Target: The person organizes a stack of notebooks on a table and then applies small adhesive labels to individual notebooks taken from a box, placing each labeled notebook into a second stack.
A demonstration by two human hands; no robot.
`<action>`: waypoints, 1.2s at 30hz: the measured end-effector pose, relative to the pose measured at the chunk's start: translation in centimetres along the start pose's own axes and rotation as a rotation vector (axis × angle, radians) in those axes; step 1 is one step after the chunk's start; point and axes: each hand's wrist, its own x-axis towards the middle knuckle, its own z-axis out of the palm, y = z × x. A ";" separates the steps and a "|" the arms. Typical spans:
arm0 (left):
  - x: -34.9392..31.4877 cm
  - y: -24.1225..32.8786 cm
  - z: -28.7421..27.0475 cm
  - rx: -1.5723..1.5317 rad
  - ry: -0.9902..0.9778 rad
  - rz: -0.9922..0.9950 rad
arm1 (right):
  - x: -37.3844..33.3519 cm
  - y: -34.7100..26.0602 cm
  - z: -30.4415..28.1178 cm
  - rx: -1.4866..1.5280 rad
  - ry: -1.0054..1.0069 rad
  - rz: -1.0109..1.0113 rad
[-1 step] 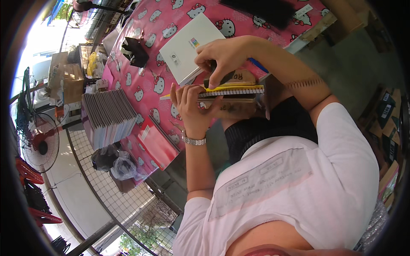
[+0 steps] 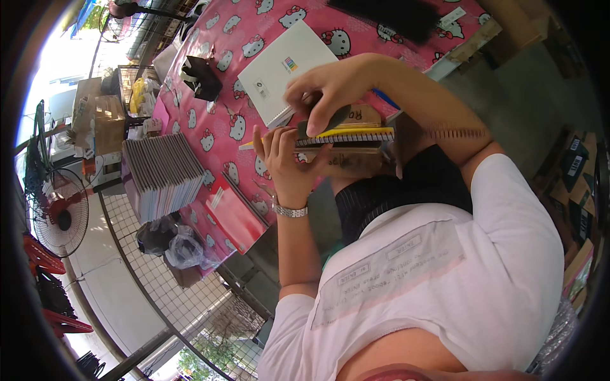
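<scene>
My left hand [image 2: 284, 152], with a metal-band watch [image 2: 291, 210] on the wrist, is closed round the left end of a yellow-edged spiral notebook [image 2: 356, 134] held edge-up at the table's near side. My right hand [image 2: 333, 89] arches over the notebook, gripping a dark, rounded flat piece [image 2: 325, 120] with its lower edge down at the notebook's yellow edge. What kind of tool it is I cannot make out. A brown board [image 2: 363, 115] with handwriting stands behind the notebook, and another brown piece [image 2: 348, 162] is below it. A white spiral notebook [image 2: 279, 70] lies flat just beyond.
The table wears a pink patterned cover [image 2: 210, 130]. At left stand a tall stack of notebooks [image 2: 164, 171], a red folder [image 2: 234, 216] and plastic bags [image 2: 184, 244]. A small black box [image 2: 201, 77] and a black sheet stack [image 2: 387, 16] lie farther off. A fan [image 2: 62, 219] stands left.
My right hand has shifted slightly left, and the dark piece has turned so that more of its flat side shows. My left hand and the notebook have barely moved.
</scene>
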 end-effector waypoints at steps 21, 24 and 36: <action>-0.9 -2.9 -1.5 -0.031 0.049 -0.117 | 4.4 -0.6 0.4 0.303 -0.167 -0.029; -0.3 -3.6 -2.3 -0.024 0.040 -0.097 | 5.0 0.3 0.3 0.125 -0.072 0.018; -0.5 -6.7 -2.6 -0.434 -0.041 -0.265 | 5.8 -1.2 0.1 0.140 -0.097 0.029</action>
